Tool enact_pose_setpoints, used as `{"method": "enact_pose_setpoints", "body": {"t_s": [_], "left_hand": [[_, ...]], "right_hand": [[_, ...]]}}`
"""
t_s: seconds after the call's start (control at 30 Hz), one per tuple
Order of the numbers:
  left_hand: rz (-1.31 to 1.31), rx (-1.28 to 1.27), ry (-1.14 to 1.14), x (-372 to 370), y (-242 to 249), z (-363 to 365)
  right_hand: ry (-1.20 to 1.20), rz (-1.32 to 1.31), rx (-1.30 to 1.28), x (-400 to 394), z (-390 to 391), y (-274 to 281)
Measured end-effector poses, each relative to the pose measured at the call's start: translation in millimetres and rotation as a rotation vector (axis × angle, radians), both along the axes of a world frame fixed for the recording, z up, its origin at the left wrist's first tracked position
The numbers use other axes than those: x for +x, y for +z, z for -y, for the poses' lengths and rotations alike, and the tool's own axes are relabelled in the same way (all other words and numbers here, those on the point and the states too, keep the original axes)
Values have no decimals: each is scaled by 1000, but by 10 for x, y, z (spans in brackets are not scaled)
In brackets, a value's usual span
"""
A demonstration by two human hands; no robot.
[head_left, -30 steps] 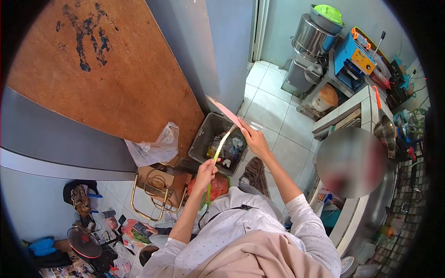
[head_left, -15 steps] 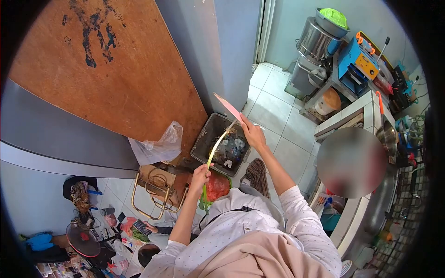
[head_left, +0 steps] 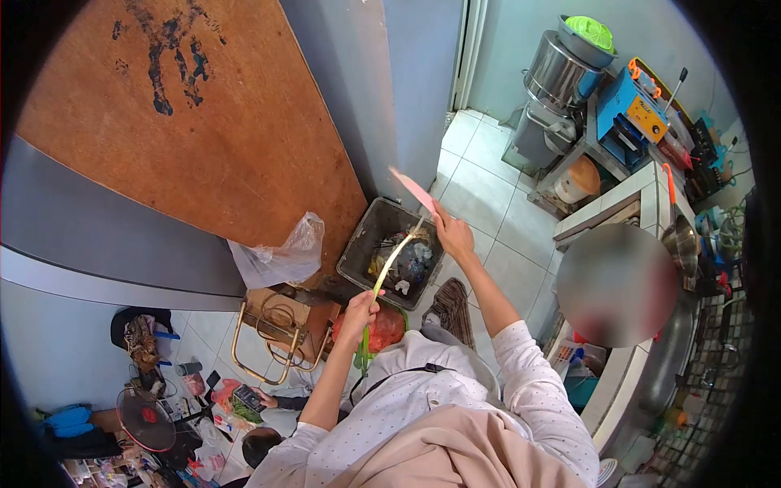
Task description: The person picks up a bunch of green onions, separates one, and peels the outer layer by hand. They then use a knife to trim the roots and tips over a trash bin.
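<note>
My left hand (head_left: 359, 314) is closed around a spring onion (head_left: 394, 263). Its pale root end slants up and away over a dark bin (head_left: 347, 260), while its green leaves hang below my fist. In my right hand (head_left: 455, 237) is a knife with a pink blade (head_left: 413, 189), its tip pointing up and left. The right fingers are wrapped round the handle, which is mostly hidden. Knife and root end are close together above the bin, where crumpled plastic and other rubbish (head_left: 412, 265) lie.
A red plastic bag (head_left: 382, 329) lies beneath my left forearm. Clear plastic (head_left: 281, 256) hangs by the wooden board (head_left: 187, 122) on the left. A metal-framed chair (head_left: 281, 333) stands nearby. Another person's hand holds a phone (head_left: 246, 398) at lower left. A tiled counter (head_left: 606, 215) runs along the right.
Both hands have shifted slightly to the right, carrying the spring onion and the knife with them. The knife remains near the root end.
</note>
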State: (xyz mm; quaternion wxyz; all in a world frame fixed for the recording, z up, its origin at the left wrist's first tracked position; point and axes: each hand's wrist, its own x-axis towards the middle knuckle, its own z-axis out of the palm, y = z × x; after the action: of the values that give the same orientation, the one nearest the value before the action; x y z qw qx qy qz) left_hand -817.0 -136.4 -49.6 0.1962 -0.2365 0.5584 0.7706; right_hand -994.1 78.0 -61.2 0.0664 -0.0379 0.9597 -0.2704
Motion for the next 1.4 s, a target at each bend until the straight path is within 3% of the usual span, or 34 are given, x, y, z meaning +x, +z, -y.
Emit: {"method": "enact_pose_setpoints", "body": {"t_s": [0.23,0.43,0.5,0.63,0.7,0.8,1.03,1.1,1.4], "left_hand": [[51,13,68,28,-46,64],[60,4,134,-26,-88,123],[54,8,151,-13,-12,136],[69,4,192,-18,13,191],[76,17,194,-12,24,204],[76,39,192,-7,12,208],[48,66,153,-17,-75,167],[49,63,151,-28,-42,132],[63,70,127,-96,40,35]], "right_hand": [[-5,17,-1,-75,-190,-107],[29,62,-403,-25,-110,-415],[-52,213,-569,4,-52,-516],[-110,196,-620,33,38,-715],[-171,376,-797,64,63,-703],[-84,320,-728,79,102,-692],[-125,323,-722,229,177,-493],[-6,377,-793,221,148,-492],[-97,378,-857,237,78,-454]]}}
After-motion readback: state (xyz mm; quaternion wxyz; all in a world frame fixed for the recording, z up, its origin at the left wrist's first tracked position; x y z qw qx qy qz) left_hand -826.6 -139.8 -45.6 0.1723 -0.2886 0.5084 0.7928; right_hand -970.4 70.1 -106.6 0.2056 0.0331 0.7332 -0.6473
